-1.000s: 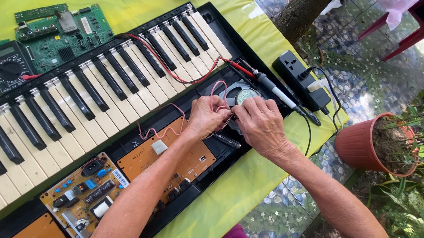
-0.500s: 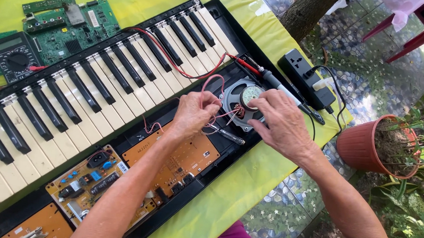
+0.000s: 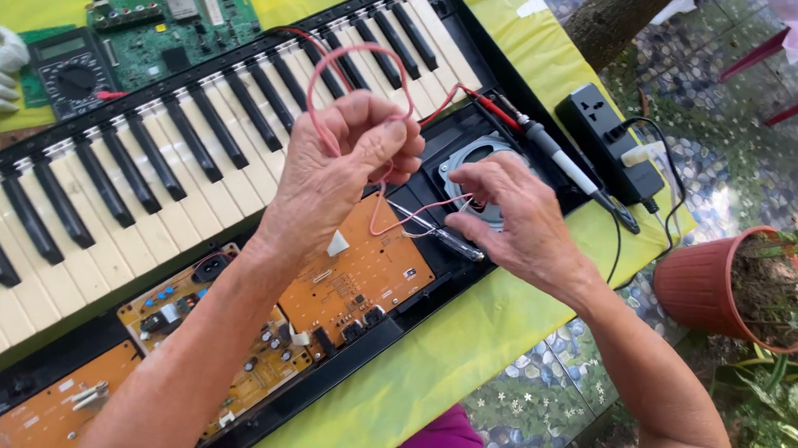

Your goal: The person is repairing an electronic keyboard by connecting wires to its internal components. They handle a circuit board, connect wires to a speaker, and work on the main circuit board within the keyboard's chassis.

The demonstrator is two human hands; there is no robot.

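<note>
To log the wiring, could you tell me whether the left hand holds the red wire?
Yes, the left hand pinches the red wire, looped above it.

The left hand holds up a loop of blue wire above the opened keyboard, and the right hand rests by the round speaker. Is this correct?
Not quite: in the head view the wire is red, not blue. The left hand does hold its loop above the opened keyboard, and the right hand rests by the round speaker.

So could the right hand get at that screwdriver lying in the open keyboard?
Probably yes. The right hand rests by the speaker, and the screwdriver lies just under its fingertips with nothing over it. Only the thin red wire, held up by the left hand, crosses nearby.
</note>
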